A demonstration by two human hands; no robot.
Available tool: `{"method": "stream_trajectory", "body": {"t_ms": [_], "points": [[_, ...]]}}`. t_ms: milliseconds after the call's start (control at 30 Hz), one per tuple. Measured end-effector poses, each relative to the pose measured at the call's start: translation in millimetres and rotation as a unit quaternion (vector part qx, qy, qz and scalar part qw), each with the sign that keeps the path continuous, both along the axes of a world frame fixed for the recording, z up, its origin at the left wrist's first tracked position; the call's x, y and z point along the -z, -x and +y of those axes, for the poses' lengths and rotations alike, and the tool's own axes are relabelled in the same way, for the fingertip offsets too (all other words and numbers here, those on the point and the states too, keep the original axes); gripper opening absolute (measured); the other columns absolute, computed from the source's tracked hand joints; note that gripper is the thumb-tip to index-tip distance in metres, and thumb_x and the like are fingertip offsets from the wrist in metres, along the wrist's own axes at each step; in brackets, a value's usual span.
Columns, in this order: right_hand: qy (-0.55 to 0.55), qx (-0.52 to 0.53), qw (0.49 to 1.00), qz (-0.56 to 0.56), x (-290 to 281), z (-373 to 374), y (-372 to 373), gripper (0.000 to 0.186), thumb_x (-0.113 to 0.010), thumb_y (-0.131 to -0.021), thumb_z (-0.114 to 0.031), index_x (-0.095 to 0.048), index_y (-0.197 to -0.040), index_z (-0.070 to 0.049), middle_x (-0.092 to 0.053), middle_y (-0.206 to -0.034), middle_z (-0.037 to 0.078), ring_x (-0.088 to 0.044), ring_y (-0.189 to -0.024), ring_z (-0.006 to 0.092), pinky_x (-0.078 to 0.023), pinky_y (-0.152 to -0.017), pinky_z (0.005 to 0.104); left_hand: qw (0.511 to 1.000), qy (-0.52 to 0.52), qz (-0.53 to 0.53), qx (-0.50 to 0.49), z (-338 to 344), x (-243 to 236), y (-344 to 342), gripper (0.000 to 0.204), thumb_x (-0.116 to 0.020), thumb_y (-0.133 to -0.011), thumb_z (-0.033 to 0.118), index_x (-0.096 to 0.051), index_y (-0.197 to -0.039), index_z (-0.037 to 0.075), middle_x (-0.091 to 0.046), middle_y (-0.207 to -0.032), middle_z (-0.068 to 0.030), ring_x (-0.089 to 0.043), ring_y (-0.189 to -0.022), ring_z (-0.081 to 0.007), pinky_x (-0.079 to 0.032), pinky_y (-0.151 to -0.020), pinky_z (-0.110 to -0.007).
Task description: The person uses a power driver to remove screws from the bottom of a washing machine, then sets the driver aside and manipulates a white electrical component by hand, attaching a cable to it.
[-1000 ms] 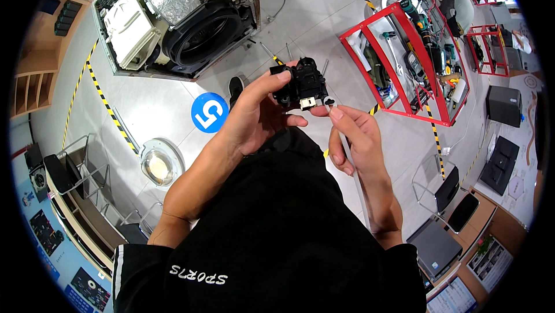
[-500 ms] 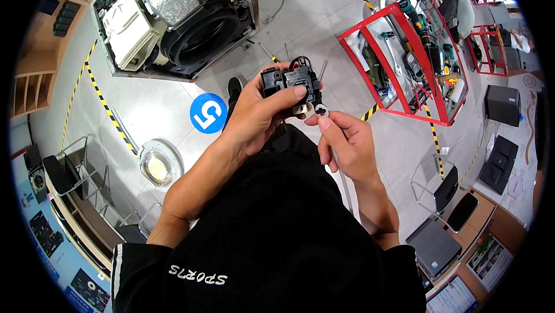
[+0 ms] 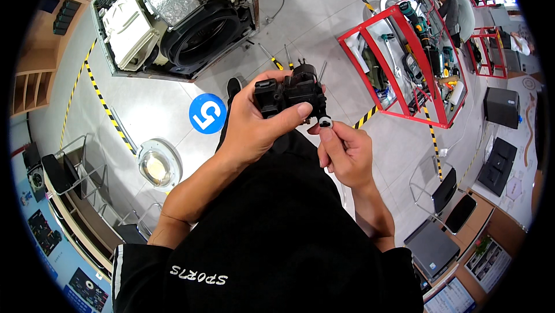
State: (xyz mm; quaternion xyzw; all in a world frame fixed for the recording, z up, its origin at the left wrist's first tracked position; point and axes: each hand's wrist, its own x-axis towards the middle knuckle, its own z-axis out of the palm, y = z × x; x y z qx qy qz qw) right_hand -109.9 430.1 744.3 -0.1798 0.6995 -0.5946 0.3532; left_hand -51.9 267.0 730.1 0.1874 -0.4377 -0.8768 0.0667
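My left hand (image 3: 257, 128) grips a black plastic component (image 3: 295, 87), its fingers behind it and its thumb across the lower part. At the lower right of that component, a small round white piece with a black centre (image 3: 325, 122) is pinched between the thumb and forefinger of my right hand (image 3: 347, 157), the other fingers curled below. A pale strip hangs behind this hand, mostly hidden. Screwdrivers (image 3: 277, 63) lie on the floor just beyond my hands.
An opened washing machine (image 3: 133, 35) stands upper left, a detached round door (image 3: 159, 165) below it. A red tool cart (image 3: 363, 28) is upper right, a crouching co-worker (image 3: 459, 15) behind. Chairs (image 3: 445, 188) and a laptop (image 3: 433, 243) are lower right.
Both hands have come lower in the view. The black component has turned, my left thumb has shifted down across it, and my right hand follows the white piece.
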Motion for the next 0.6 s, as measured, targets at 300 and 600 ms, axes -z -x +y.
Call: {"method": "stream_trajectory", "body": {"t_ms": [300,600], "points": [[0.042,-0.019,0.993,0.108,3.4,1.9,-1.1,0.023,-0.048,-0.091,-0.013,-0.062,-0.086,0.005,-0.047,-0.043,0.000,-0.040,-0.036,0.0038,-0.028,-0.037,0.0189,0.999,0.010,0.006,-0.050,9.9,-9.8,-4.5,0.045,-0.062,-0.076,0.004,-0.040,-0.115,-0.005,-0.055,-0.106,-0.0283,-0.059,-0.097,-0.0365,-0.049,-0.086,-0.047],[0.037,-0.028,0.990,0.133,5.1,3.5,-1.3,0.024,-0.048,-0.091,-0.012,-0.063,-0.082,0.005,-0.044,-0.043,-0.002,-0.039,-0.036,0.0039,-0.027,-0.036,0.0198,0.997,-0.031,0.015,-0.076,8.9,-13.4,-2.6,0.040,-0.067,-0.076,0.003,-0.046,-0.110,-0.005,-0.061,-0.102,-0.0184,-0.061,-0.095,-0.0226,-0.051,-0.081,-0.033]]}}
